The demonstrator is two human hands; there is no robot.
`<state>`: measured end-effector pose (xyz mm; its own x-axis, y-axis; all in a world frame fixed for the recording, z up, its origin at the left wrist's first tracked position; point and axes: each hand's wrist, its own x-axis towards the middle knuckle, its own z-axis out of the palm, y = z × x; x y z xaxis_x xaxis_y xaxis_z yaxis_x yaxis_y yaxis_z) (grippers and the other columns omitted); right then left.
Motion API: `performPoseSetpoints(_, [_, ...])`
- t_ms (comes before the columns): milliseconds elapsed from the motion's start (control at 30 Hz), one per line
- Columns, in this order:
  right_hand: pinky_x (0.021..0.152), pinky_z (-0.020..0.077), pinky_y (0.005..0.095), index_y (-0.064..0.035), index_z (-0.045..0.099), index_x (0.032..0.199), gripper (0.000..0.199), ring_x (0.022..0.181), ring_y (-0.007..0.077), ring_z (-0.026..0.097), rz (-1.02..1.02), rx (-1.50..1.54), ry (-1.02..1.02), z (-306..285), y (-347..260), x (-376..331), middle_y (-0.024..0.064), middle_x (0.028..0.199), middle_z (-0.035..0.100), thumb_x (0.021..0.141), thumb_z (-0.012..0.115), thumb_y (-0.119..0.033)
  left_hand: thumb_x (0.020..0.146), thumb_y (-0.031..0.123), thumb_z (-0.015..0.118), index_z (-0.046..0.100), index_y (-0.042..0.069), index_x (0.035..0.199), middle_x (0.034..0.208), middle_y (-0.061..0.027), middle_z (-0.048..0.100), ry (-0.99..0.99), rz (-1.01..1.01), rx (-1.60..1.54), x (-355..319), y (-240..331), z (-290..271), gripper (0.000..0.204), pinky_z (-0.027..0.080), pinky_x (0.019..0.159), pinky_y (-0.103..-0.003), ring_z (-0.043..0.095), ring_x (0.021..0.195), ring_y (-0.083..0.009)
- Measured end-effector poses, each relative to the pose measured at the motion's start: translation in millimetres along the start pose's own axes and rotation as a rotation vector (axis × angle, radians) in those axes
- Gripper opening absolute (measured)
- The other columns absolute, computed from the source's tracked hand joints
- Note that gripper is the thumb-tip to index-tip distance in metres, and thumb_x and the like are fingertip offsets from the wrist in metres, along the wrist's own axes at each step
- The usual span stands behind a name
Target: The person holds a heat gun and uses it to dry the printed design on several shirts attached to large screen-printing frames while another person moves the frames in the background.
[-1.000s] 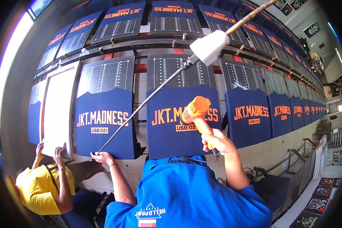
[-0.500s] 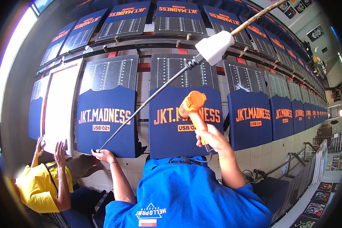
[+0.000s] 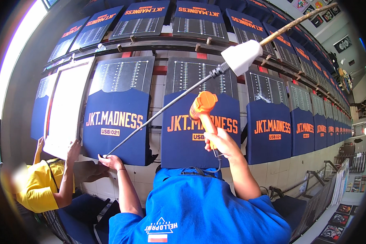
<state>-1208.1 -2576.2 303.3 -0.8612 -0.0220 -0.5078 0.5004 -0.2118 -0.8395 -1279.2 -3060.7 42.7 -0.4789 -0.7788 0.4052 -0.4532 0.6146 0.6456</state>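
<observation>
My right hand (image 3: 223,143) is wrapped round the handle of an orange heat gun (image 3: 204,103), held above a navy shirt (image 3: 179,150) with orange lettering. That shirt lies over a dark, ruled printing board (image 3: 181,77). At the lower edge of the shirt to the left (image 3: 105,146), my left hand (image 3: 111,161) is closed with its fingertips on a grey cable (image 3: 158,114). The cable slants up to a white socket (image 3: 243,57) on a wooden stick (image 3: 297,23). A second, thin cord (image 3: 220,162) hangs from the heat gun's handle.
On my left a co-worker in yellow (image 3: 42,185) grips a white-faced frame (image 3: 67,110) over another board. Rows of boards with matching shirts (image 3: 268,142) run far to the right and along the opposite side. A dark rail with pegs (image 3: 158,43) separates the rows.
The heat gun has shifted slightly left over the shirt. My left hand stays at the cable. The co-worker's hands have closed on the frame, and its near end sits a little higher.
</observation>
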Motion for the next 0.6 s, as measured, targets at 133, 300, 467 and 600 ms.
performPoseSetpoints(133, [0.055,0.0510,0.0264,-0.0018,0.052,0.094,0.022,0.061,0.0125,0.060,0.003,-0.007,0.005,1.9,-3.3,5.7,0.0044,0.075,0.057,0.091,0.059,-0.023,0.092,0.008,0.041,0.044,0.000,0.133,0.127,-0.0256,0.053,-0.003,-0.014,-0.002,0.2,0.8,-1.3,0.042,0.037,0.100,-0.047,0.051,0.115,-0.0422])
performPoseSetpoints(300, [0.056,0.0515,0.0264,-0.0019,0.052,0.095,0.022,0.062,0.0132,0.061,0.088,0.002,-0.069,-1.2,3.0,-23.2,0.0045,0.076,0.058,0.091,0.060,-0.022,0.094,0.014,0.040,0.044,0.000,0.133,0.129,-0.0246,0.053,-0.022,-0.037,0.007,-2.3,9.2,-3.2,0.041,0.038,0.101,-0.047,0.051,0.117,-0.0407])
performPoseSetpoints(467, [0.058,0.0515,0.0263,-0.0011,0.052,0.098,0.024,0.063,0.0126,0.060,0.119,0.055,-0.112,1.6,0.6,-33.6,0.0049,0.078,0.057,0.091,0.061,-0.023,0.095,0.018,0.039,0.045,0.000,0.132,0.130,-0.0243,0.053,-0.063,-0.081,0.054,1.3,19.3,-9.5,0.042,0.039,0.101,-0.046,0.051,0.118,-0.0400])
performPoseSetpoints(600, [0.058,0.0512,0.0255,-0.0017,0.052,0.100,0.025,0.063,0.0123,0.060,0.095,0.054,-0.121,9.4,7.3,-28.3,0.0040,0.077,0.058,0.091,0.061,-0.024,0.097,0.021,0.038,0.046,0.002,0.132,0.125,-0.0233,0.056,-0.043,-0.099,0.096,0.3,26.5,-15.0,0.041,0.040,0.098,-0.047,0.053,0.113,-0.0395])
